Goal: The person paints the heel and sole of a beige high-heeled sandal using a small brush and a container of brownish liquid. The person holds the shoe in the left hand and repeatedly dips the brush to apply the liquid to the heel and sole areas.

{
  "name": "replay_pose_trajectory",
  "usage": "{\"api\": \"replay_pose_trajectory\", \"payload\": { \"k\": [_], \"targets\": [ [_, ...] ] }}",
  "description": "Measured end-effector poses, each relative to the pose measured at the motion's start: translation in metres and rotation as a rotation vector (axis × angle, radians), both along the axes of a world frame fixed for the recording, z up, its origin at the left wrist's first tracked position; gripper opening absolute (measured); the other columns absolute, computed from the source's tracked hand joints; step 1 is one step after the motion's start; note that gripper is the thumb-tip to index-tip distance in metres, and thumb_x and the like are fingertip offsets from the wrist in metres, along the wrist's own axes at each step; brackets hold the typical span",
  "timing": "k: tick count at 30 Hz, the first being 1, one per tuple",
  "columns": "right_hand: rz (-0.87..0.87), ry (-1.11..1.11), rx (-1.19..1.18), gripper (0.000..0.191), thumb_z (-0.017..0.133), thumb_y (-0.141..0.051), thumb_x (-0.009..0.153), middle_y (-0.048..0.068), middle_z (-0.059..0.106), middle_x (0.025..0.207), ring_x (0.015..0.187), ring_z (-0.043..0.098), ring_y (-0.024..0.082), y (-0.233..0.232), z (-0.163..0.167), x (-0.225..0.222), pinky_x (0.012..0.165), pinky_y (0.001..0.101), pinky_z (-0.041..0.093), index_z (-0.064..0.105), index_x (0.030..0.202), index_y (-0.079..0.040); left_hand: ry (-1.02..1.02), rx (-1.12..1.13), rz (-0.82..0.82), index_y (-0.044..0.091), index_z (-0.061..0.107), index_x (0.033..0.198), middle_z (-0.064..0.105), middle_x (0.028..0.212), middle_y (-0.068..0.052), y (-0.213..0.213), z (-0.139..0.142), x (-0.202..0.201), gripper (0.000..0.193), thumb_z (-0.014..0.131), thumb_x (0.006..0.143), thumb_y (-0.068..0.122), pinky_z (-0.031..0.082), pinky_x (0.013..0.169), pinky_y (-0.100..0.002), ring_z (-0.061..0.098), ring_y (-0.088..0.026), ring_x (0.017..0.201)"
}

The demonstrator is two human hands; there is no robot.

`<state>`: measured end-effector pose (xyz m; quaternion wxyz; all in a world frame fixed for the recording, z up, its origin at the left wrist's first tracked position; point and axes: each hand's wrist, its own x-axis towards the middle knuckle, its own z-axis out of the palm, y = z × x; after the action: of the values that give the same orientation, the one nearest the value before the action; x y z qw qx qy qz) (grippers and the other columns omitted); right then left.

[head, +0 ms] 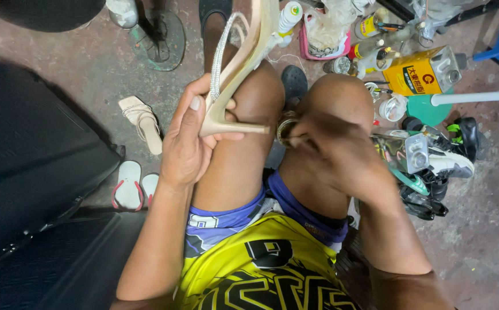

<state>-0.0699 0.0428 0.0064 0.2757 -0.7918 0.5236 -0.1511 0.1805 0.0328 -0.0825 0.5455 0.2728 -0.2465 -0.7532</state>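
Note:
My left hand (pixel 189 140) grips a beige high-heeled sandal (pixel 239 74) at its heel end, over my left knee. The thin heel points right and a sparkling strap runs along the shoe. My right hand (pixel 327 143) is blurred over my right knee, its fingers closed on a small round coil-like object (pixel 286 127) just beyond the heel tip. What that object is cannot be made out.
A matching beige sandal (pixel 143 121) and pink-strapped flip-flops (pixel 130 185) lie on the concrete floor at left. A yellow can (pixel 422 72), bottles (pixel 370 26), a pink basket (pixel 325 35) and sneakers (pixel 444 163) crowd the right. A dark bag or seat (pixel 25 166) fills the left.

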Motion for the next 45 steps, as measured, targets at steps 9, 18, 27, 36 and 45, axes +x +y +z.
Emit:
{"api": "replay_pose_trajectory", "payload": {
  "k": [9, 18, 27, 36, 45],
  "targets": [
    [-0.194, -0.898, 0.113, 0.013, 0.065, -0.011, 0.101, 0.018, 0.065, 0.083, 0.069, 0.064, 0.020, 0.018, 0.022, -0.062, 0.065, 0.0313, 0.052, 0.061, 0.099, 0.002, -0.114, -0.034, 0.103, 0.001, 0.050, 0.145, 0.062, 0.107, -0.008, 0.002, -0.014, -0.006, 0.040, 0.055, 0.113, 0.025, 0.055, 0.082, -0.030, 0.063, -0.013, 0.091],
    [-0.080, -1.569, 0.076, 0.017, 0.063, -0.014, 0.094, 0.017, 0.064, 0.079, 0.060, 0.064, 0.020, -0.002, 0.025, -0.062, 0.053, 0.0306, 0.055, 0.057, 0.100, 0.000, -0.365, -0.110, 0.181, 0.001, 0.063, 0.128, 0.068, 0.103, -0.005, 0.007, -0.005, -0.014, 0.025, 0.058, 0.109, 0.018, 0.054, 0.084, -0.027, 0.067, -0.012, 0.088],
    [-0.239, -0.675, -0.177, 0.009, 0.069, 0.001, 0.102, 0.017, 0.067, 0.095, 0.084, 0.066, 0.021, 0.005, 0.040, 0.010, 0.074, 0.0289, 0.056, 0.061, 0.104, 0.004, -0.603, -0.209, 0.251, 0.001, 0.068, 0.121, 0.062, 0.102, -0.003, 0.015, 0.009, -0.019, 0.019, 0.065, 0.105, 0.010, 0.051, 0.080, -0.024, 0.063, -0.009, 0.088],
    [-0.093, -0.452, -0.106, 0.007, 0.069, 0.002, 0.098, 0.010, 0.069, 0.095, 0.084, 0.067, 0.015, -0.018, 0.036, 0.036, 0.078, 0.0262, 0.054, 0.063, 0.103, 0.001, -0.847, -0.384, 0.300, 0.004, 0.069, 0.122, 0.065, 0.105, -0.009, 0.012, 0.025, -0.012, 0.021, 0.070, 0.101, 0.009, 0.052, 0.089, -0.029, 0.066, -0.019, 0.097],
    [-0.087, -0.378, -0.165, 0.005, 0.069, -0.001, 0.105, 0.010, 0.069, 0.098, 0.086, 0.066, 0.014, -0.016, 0.028, 0.027, 0.080, 0.0240, 0.053, 0.064, 0.105, 0.002, -0.867, -0.398, 0.302, 0.005, 0.069, 0.124, 0.065, 0.107, -0.009, 0.011, 0.023, -0.011, 0.022, 0.071, 0.103, 0.010, 0.052, 0.092, -0.029, 0.066, -0.020, 0.100]
  ]
}}
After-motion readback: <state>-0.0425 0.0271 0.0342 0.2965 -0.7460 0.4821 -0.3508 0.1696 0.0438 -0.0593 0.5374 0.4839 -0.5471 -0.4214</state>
